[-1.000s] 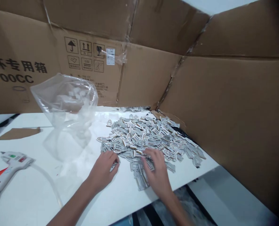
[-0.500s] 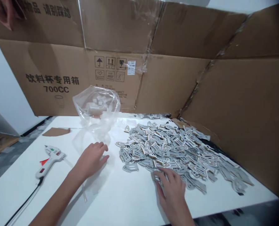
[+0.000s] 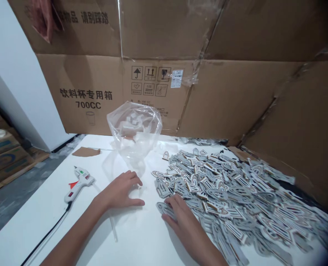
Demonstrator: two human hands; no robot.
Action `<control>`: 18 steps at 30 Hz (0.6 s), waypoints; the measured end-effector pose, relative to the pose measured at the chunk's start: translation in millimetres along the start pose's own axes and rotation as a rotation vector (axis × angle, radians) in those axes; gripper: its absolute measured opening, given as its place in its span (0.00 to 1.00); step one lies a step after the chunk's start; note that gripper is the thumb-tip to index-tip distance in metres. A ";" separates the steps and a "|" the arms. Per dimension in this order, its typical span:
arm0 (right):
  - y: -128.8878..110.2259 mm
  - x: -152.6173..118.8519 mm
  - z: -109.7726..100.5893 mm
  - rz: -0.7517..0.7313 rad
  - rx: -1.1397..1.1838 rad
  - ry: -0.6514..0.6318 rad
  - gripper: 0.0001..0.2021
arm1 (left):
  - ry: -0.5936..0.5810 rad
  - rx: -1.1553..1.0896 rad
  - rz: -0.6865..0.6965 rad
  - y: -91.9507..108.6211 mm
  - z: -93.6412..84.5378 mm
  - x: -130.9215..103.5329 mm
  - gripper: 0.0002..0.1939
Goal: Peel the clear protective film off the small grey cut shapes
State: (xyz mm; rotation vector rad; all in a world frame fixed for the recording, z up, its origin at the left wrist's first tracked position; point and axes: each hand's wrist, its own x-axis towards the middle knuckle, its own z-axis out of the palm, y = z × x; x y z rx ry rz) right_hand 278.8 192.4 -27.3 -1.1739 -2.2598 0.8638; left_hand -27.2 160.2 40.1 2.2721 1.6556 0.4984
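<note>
My left hand [image 3: 123, 192] hovers over the white table, thumb apart from its curled fingers, with nothing visible between them. My right hand [image 3: 179, 212] closes its thumb and fingers on a flat grey arch-shaped cutout piece [image 3: 164, 208] at the near left edge of the pile. To the right spreads a big heap of similar grey and white cutout pieces [image 3: 216, 188], some with brown edges and slots. Behind my left hand stands an open clear plastic bag [image 3: 134, 135] with small whitish bits in it.
A white glue gun [image 3: 79, 183] with a red trigger and black cord lies on the left of the table [image 3: 136, 240]. Close to my left forearm is a clear stick [image 3: 113, 227]. A cardboard scrap [image 3: 86, 152] lies farther back. Tall cardboard walls [image 3: 152, 40] enclose the back and right.
My right hand has moved left with the grey cutout piece, nearer to my left hand. My left hand has spread its thumb wider. The view has turned left.
</note>
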 end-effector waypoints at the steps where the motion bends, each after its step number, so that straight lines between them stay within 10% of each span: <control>1: -9.5 4.6 -5.0 0.037 0.077 -0.036 0.04 | 0.012 -0.024 -0.012 -2.1 -2.9 -1.2 0.21; 10: -68.9 81.8 11.1 0.179 1.187 -0.132 0.27 | 0.002 -0.210 -0.080 -13.7 -10.2 -9.0 0.12; 18: -40.5 82.5 37.3 0.350 1.296 0.012 0.52 | -0.012 -0.290 -0.066 -5.3 3.2 -10.8 0.11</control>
